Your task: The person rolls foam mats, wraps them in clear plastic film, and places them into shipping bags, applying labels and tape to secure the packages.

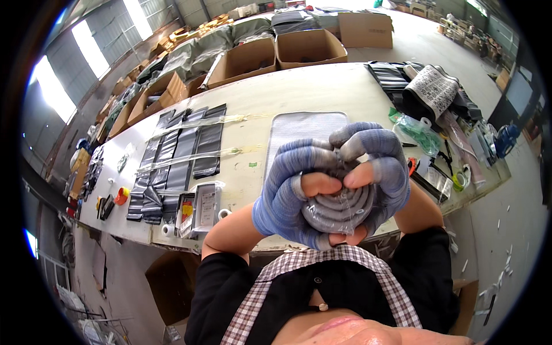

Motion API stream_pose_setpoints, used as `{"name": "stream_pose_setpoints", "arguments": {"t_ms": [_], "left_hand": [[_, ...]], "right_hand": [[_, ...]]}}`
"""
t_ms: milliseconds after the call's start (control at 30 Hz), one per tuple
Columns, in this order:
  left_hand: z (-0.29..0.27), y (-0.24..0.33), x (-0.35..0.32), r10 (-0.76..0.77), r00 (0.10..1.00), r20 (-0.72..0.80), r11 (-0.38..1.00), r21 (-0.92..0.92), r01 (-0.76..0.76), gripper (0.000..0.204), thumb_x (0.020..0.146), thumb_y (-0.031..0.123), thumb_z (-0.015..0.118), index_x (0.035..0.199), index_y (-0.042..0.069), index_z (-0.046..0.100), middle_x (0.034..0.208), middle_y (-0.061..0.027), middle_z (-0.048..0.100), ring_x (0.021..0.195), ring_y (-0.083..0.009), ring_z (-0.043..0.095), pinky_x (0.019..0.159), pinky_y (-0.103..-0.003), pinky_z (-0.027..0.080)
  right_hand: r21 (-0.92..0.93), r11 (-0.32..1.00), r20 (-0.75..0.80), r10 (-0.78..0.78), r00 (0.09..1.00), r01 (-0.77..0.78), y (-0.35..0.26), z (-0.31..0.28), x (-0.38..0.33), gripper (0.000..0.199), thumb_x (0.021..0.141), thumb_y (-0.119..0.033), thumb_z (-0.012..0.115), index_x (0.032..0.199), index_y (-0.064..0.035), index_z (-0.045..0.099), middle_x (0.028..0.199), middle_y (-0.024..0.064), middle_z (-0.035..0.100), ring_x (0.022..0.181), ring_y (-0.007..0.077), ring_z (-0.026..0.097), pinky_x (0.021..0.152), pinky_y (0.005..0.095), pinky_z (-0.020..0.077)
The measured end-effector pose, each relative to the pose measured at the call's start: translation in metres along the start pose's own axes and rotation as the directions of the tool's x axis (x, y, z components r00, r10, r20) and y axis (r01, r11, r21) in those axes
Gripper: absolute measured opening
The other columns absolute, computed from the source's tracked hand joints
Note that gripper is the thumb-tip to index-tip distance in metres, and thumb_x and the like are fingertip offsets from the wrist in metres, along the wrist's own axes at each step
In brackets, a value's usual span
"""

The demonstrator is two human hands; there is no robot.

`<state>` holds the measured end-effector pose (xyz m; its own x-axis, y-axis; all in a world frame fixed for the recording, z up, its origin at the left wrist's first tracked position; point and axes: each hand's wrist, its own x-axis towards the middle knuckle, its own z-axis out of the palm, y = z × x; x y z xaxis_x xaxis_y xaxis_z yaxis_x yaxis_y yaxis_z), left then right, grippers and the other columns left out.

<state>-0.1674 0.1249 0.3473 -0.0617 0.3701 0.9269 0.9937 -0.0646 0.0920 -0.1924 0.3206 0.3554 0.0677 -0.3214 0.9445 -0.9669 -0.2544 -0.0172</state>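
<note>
My left hand [286,187] and my right hand [386,167], both in blue striped gloves with bare fingertips, are closed around a grey coiled roll [339,211]. Its spiral end faces me, and clear plastic film covers it. Both thumbs press on the upper part of the coil, while fingertips support its lower edge. Behind my hands, a light grey mat with rounded corners [307,123] lies flat on the white table [253,132]; my hands hide part of it.
Black plastic bags [183,146] lie at the left under clear strips. Nearby are a shallow box [206,207] and orange tape [121,196]. A patterned roll [432,91], green plastic wrap [422,135] and black scissors [445,155] sit at the right. Cardboard boxes [244,62] line the far edge.
</note>
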Motion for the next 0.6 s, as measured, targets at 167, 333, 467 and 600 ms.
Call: {"name": "stream_pose_setpoints", "arguments": {"t_ms": [167, 333, 467, 600], "left_hand": [[-0.003, 0.008, 0.003, 0.022, 0.999, 0.048, 0.994, 0.104, -0.027, 0.066, 0.068, 0.047, 0.086, 0.112, 0.004, 0.061, 0.110, -0.0124, 0.060, 0.100, -0.0327, 0.060, 0.088, -0.044, 0.048], [-0.010, 0.012, 0.010, 0.048, 0.995, 0.088, 0.993, 0.104, -0.057, 0.065, 0.062, 0.046, 0.089, 0.108, 0.007, 0.062, 0.104, -0.0107, 0.060, 0.091, -0.0308, 0.061, 0.079, -0.042, 0.051], [-0.014, 0.015, 0.012, 0.073, 0.991, 0.116, 0.986, 0.140, -0.089, 0.062, 0.062, 0.043, 0.089, 0.105, 0.008, 0.062, 0.100, -0.0108, 0.059, 0.088, -0.0304, 0.060, 0.076, -0.040, 0.051], [-0.021, 0.023, 0.023, -0.007, 0.986, 0.165, 0.976, 0.215, -0.029, 0.054, 0.067, 0.042, 0.086, 0.100, 0.006, 0.063, 0.095, -0.0105, 0.057, 0.086, -0.0288, 0.058, 0.076, -0.038, 0.049]], "right_hand": [[-0.084, 0.994, 0.078, 0.074, 0.994, -0.068, -0.014, -0.002, 0.007, 0.063, 0.060, -0.050, 0.089, 0.098, -0.0102, 0.058, 0.102, 0.0102, 0.048, 0.090, 0.0240, 0.053, 0.082, 0.0398, 0.0500], [-0.057, 0.998, 0.066, 0.046, 0.997, -0.042, -0.015, 0.005, 0.004, 0.058, 0.064, -0.050, 0.088, 0.096, -0.0109, 0.059, 0.100, 0.0087, 0.049, 0.090, 0.0240, 0.055, 0.081, 0.0376, 0.0496], [-0.047, 0.998, 0.104, 0.050, 0.993, -0.046, -0.018, 0.003, 0.007, 0.056, 0.065, -0.047, 0.088, 0.095, -0.0104, 0.059, 0.100, 0.0091, 0.051, 0.088, 0.0262, 0.057, 0.078, 0.0366, 0.0489], [-0.136, 0.987, 0.245, 0.114, 0.963, -0.083, -0.021, -0.010, 0.022, 0.052, 0.069, -0.044, 0.086, 0.096, -0.0089, 0.058, 0.100, 0.0096, 0.052, 0.087, 0.0280, 0.057, 0.076, 0.0378, 0.0493]]}}
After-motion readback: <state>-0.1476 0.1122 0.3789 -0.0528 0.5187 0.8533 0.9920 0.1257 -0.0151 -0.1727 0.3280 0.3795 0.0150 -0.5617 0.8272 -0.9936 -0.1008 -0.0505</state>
